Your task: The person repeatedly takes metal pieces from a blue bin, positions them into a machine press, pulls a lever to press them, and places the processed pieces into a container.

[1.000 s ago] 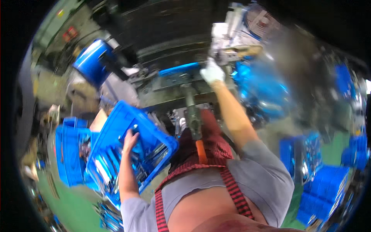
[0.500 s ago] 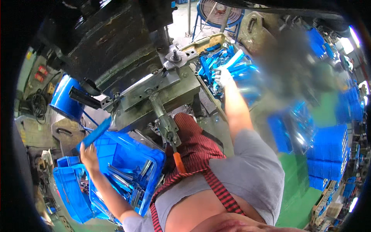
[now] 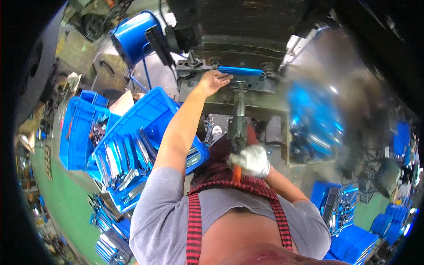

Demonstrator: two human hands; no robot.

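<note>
A long blue metal strip [image 3: 240,70] lies lengthwise on the steel fixture [image 3: 194,84] under the dark press. My bare left hand [image 3: 215,82] is at the strip's left end, fingers stretched out and spread; whether they touch it, I cannot tell. Below, a toggle clamp [image 3: 239,128] points back toward me with an orange handle [image 3: 237,174]. My right hand [image 3: 252,161], in a white glove, is closed round that handle and slightly blurred.
Left of me, a blue bin [image 3: 161,104] holds several shiny strips, and a smaller blue crate [image 3: 79,132] stands beside it. On the right is a tray [image 3: 289,150] of blue film-covered pieces, partly smeared. A blue drum [image 3: 137,37] stands at back left. Stacked blue crates [image 3: 351,245] are lower right.
My left hand moved from above the bin, where it held a blue strip, to the fixture. My right hand left the tray and took the clamp handle. A blue strip now lies on the fixture.
</note>
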